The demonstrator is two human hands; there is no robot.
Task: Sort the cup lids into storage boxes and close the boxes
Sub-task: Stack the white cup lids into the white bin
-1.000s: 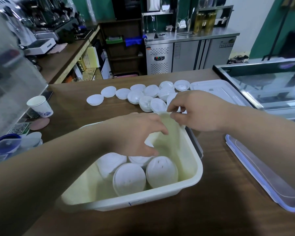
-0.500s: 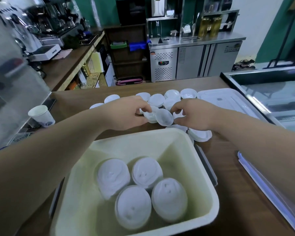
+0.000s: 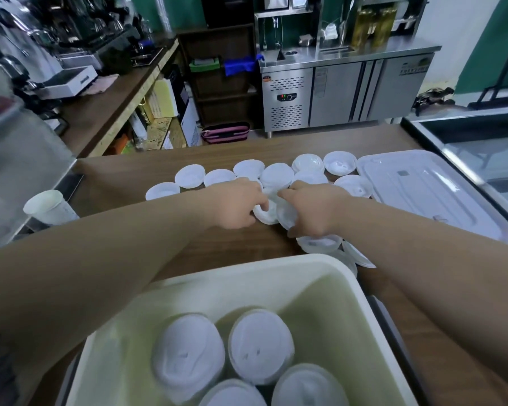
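Several white cup lids [image 3: 277, 174] lie scattered across the far part of the wooden counter [image 3: 129, 171]. A cream storage box [image 3: 247, 271] stands near me with several white lids [image 3: 261, 344] inside. My left hand [image 3: 236, 202] reaches into the pile and its fingers curl on a white lid [image 3: 264, 213]. Right beside it, my right hand [image 3: 313, 209] grips another lid [image 3: 286, 214], tilted on edge. Both hands hover over the middle of the pile, almost touching.
A clear box lid [image 3: 431, 191] lies at the right of the counter, beside a glass display case [image 3: 481, 142]. A paper cup [image 3: 49, 208] stands at the left edge. More lids [image 3: 320, 243] lie just beyond the box's far right corner.
Both hands left the box and went forward to the lid pile, then closed in on lids at its centre. The view has moved closer to the box.
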